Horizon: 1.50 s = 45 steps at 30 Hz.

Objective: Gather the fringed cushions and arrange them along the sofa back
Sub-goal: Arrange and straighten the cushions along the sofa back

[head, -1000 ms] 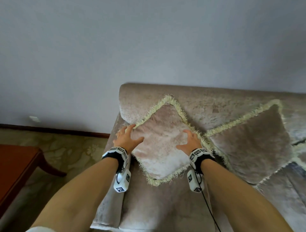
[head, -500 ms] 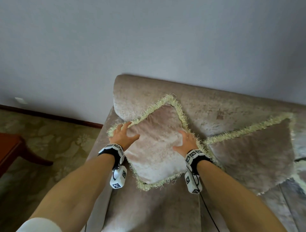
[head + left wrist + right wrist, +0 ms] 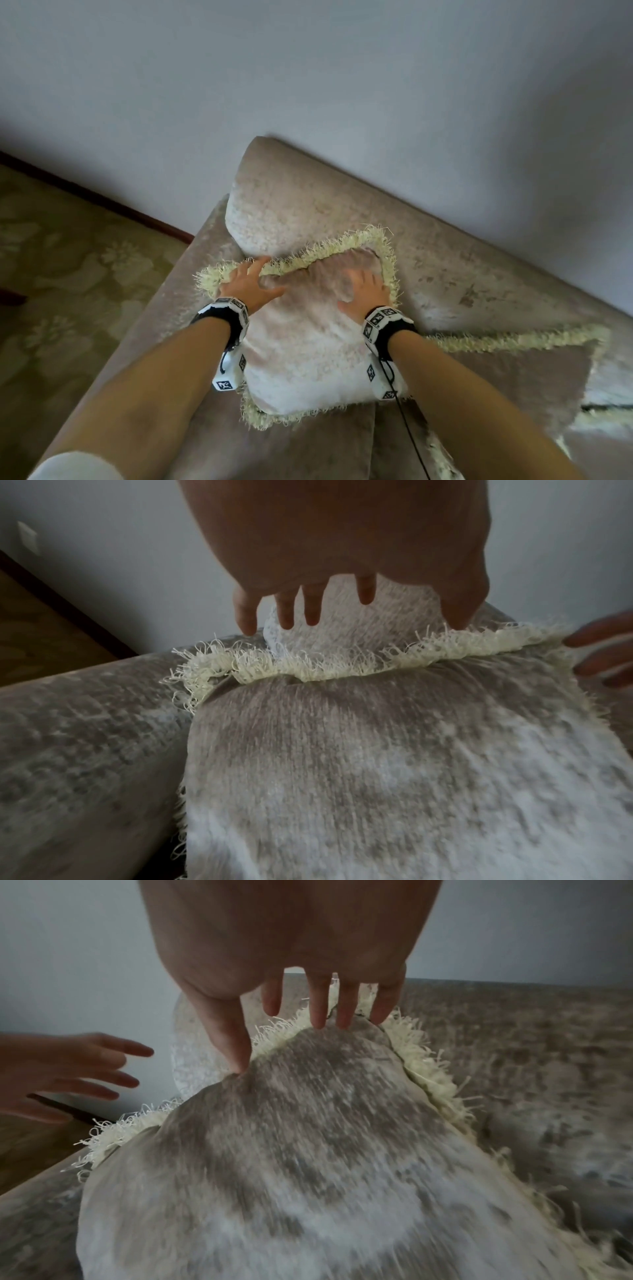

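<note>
A beige velvet cushion [image 3: 308, 353] with a cream fringe leans against the sofa back [image 3: 445, 274] at the sofa's left end. My left hand [image 3: 250, 284] lies flat on its upper left corner, fingers spread over the fringe [image 3: 308, 664]. My right hand [image 3: 363, 291] presses on its upper right part with straight fingers. In the left wrist view the left hand [image 3: 342, 610] reaches just past the cushion [image 3: 377, 750]. In the right wrist view the right hand [image 3: 308, 1020] has its thumb dug into the cushion [image 3: 308, 1150]. A second fringed cushion [image 3: 513, 383] leans to the right.
The sofa arm [image 3: 164, 308] runs down the left side, with patterned carpet [image 3: 68, 274] beyond it. A grey wall [image 3: 308, 85] with a dark skirting board [image 3: 102, 202] stands behind the sofa. A black cable [image 3: 407, 431] hangs from my right wrist.
The cushion has turned from standing on a corner to lying nearly square against the sofa back. Both hands have moved up to its top corners and stayed on it.
</note>
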Tool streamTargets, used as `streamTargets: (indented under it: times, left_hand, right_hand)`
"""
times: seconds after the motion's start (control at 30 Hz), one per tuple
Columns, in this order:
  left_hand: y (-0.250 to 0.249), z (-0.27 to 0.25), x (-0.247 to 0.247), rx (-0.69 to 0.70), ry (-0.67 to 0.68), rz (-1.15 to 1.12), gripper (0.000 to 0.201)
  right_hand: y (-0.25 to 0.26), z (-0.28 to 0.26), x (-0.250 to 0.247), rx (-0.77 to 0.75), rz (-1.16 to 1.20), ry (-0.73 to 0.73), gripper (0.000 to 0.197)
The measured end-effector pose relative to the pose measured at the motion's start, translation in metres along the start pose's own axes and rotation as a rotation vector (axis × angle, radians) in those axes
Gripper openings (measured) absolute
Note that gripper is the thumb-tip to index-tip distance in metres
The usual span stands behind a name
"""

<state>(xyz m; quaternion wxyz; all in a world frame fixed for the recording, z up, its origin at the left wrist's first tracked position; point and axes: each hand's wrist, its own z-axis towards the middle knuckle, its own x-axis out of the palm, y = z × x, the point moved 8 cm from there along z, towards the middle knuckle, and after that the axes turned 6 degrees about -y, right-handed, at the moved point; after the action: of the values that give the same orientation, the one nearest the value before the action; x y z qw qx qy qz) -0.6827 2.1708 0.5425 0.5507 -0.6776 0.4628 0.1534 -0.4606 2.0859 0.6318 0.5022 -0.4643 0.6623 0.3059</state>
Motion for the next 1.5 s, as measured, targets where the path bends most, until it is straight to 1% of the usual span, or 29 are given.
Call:
streamTargets:
  times: [0.1,0.23,0.43,0.57,0.67,0.73,0.77,0.83,0.93,1.03,1.1,1.2,1.33,1.43,1.5]
  left_hand:
    - [0.005,0.018,0.008,-0.015,0.034,0.005,0.090]
    - [0.004,0.038,0.018,-0.013,0.060,0.029,0.090]
    - [0.004,0.063,0.039,-0.009,0.092,0.041,0.083]
    - [0.009,0.059,0.050,-0.062,0.146,0.097,0.086]
    - [0.008,0.054,0.057,-0.105,0.149,0.115,0.087]
    - [0.002,0.050,0.063,-0.084,0.165,0.138,0.088]
    - [-0.003,0.048,0.068,-0.056,0.180,0.170,0.090]
    - [-0.017,0.041,0.077,0.020,0.208,0.234,0.092]
    - [-0.044,0.026,0.099,0.156,0.243,0.315,0.092]
    - [-0.069,0.008,0.120,0.201,0.248,0.325,0.092]
    - [-0.084,-0.003,0.127,0.213,0.204,0.371,0.093]
    - [-0.096,-0.017,0.127,0.207,0.119,0.475,0.099]
    - [-0.103,-0.029,0.126,0.193,0.076,0.512,0.101]
    - [-0.109,-0.042,0.129,0.205,0.026,0.521,0.097]
    - [-0.112,-0.054,0.132,0.218,0.033,0.560,0.092]
  right_hand:
    - [0.006,0.025,-0.007,-0.028,-0.037,-0.037,0.072]
    - [0.006,0.050,-0.009,-0.102,-0.147,-0.103,0.073]
    - [0.010,0.077,-0.005,-0.198,-0.287,-0.061,0.080]
    - [0.006,0.086,0.000,-0.192,-0.325,-0.042,0.082]
    - [0.001,0.087,0.009,-0.180,-0.377,0.023,0.089]
    - [-0.009,0.082,0.021,-0.147,-0.412,0.118,0.097]
    - [-0.016,0.078,0.027,-0.129,-0.441,0.160,0.098]
    - [-0.036,0.067,0.037,-0.091,-0.508,0.224,0.096]
    - [-0.075,0.047,0.052,-0.053,-0.547,0.299,0.096]
    - [-0.108,0.025,0.061,-0.043,-0.522,0.301,0.092]
    - [-0.126,0.010,0.067,-0.025,-0.452,0.291,0.088]
    - [-0.141,-0.006,0.073,-0.027,-0.334,0.257,0.084]
    - [-0.149,-0.022,0.077,-0.034,-0.288,0.213,0.082]
    - [-0.156,-0.039,0.085,-0.045,-0.299,0.241,0.066]
    - [-0.160,-0.050,0.092,-0.021,-0.256,0.260,0.053]
